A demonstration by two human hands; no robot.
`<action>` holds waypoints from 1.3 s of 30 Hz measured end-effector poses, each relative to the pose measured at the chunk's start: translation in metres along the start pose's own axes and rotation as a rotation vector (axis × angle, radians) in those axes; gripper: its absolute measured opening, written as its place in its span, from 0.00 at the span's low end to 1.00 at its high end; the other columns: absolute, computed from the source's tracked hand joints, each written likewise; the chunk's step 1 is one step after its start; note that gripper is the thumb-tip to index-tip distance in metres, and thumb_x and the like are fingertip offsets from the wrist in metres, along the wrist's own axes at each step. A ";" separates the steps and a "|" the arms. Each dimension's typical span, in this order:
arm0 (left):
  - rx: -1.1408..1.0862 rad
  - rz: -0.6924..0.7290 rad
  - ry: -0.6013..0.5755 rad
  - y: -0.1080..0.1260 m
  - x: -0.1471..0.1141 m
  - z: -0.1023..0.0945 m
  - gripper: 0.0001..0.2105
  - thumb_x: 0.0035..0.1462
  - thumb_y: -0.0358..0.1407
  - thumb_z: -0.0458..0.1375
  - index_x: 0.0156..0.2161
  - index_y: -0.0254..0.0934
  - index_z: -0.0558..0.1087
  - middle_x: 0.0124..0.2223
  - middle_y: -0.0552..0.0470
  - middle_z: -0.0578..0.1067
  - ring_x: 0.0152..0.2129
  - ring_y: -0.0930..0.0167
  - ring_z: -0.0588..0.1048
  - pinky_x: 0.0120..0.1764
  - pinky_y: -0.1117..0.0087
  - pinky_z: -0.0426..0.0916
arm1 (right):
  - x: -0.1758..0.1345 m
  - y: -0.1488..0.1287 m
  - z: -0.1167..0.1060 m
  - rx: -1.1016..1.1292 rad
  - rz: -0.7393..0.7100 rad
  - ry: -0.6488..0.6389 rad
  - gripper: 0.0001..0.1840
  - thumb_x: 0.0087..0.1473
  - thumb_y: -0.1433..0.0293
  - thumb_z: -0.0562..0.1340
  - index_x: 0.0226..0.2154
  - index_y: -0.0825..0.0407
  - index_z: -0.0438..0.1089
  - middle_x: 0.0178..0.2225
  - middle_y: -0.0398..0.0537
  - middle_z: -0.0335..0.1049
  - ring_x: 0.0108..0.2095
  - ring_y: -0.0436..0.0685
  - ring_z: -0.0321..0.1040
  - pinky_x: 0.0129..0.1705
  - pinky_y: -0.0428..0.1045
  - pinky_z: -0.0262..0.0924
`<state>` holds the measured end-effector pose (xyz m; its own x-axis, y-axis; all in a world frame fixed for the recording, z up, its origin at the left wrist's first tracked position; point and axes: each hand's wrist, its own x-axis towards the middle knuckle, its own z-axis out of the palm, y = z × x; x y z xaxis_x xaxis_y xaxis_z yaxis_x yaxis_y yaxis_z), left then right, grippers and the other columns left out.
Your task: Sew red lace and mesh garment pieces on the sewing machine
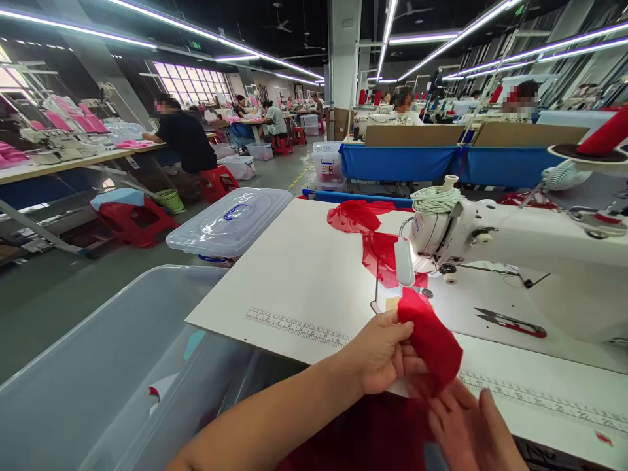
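Observation:
My left hand [385, 356] pinches a small red fabric piece [436, 340] between thumb and fingers at the table's front edge. Below that piece, my right hand [468, 425] has its fingers stretched out and thumb apart, slightly blurred; its fingertips are close to the fabric's lower edge, and contact is unclear. Just beyond stands a white sewing machine [520, 229] with its lamp lit over the needle area. Sheer red fabric pieces [360, 216] lie on the tabletop left of the machine head. Thread snips [513, 323] rest to the right of my hands.
A printed ruler [299, 327] runs along the white table [289, 261]. An open clear plastic bin [122, 353] stands at the left, with a lidded bin [230, 219] behind it. Red stools [132, 219] and a seated person [184, 137] are farther left.

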<state>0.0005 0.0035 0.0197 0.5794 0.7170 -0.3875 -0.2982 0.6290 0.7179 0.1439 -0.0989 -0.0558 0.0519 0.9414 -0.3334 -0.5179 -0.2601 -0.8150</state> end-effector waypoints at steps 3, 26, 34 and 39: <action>-0.215 -0.070 0.014 0.001 -0.002 0.001 0.09 0.59 0.26 0.53 0.45 0.32 0.69 0.35 0.46 0.78 0.28 0.71 0.79 0.38 0.68 0.75 | 0.021 -0.007 0.014 0.173 0.192 -0.115 0.36 0.52 0.37 0.58 0.44 0.48 0.78 0.47 0.58 0.78 0.54 0.71 0.71 0.52 0.66 0.69; 0.908 -0.016 0.132 0.005 0.009 -0.039 0.15 0.53 0.29 0.54 0.48 0.37 0.64 0.17 0.60 0.69 0.15 0.65 0.72 0.24 0.68 0.68 | 0.065 -0.070 -0.025 -1.365 -0.522 0.365 0.18 0.53 0.51 0.54 0.30 0.44 0.72 0.22 0.44 0.76 0.21 0.60 0.70 0.22 0.52 0.58; 0.977 0.143 0.152 0.016 0.016 -0.009 0.05 0.61 0.35 0.55 0.33 0.37 0.69 0.40 0.46 0.77 0.45 0.60 0.76 0.51 0.59 0.69 | 0.052 -0.052 -0.015 -1.639 -1.080 0.473 0.17 0.64 0.61 0.53 0.37 0.47 0.77 0.36 0.49 0.77 0.27 0.53 0.72 0.18 0.45 0.53; 0.767 0.036 0.111 0.006 0.045 -0.007 0.19 0.64 0.42 0.55 0.24 0.39 0.57 0.20 0.58 0.69 0.20 0.72 0.75 0.28 0.71 0.72 | 0.045 -0.039 0.010 -1.442 -1.095 0.172 0.16 0.65 0.63 0.53 0.33 0.48 0.74 0.30 0.43 0.77 0.22 0.49 0.70 0.20 0.44 0.57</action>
<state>0.0194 0.0423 0.0023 0.4875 0.7845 -0.3833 0.3167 0.2502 0.9149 0.1581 -0.0440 -0.0343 -0.0508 0.7900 0.6110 0.8634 0.3423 -0.3707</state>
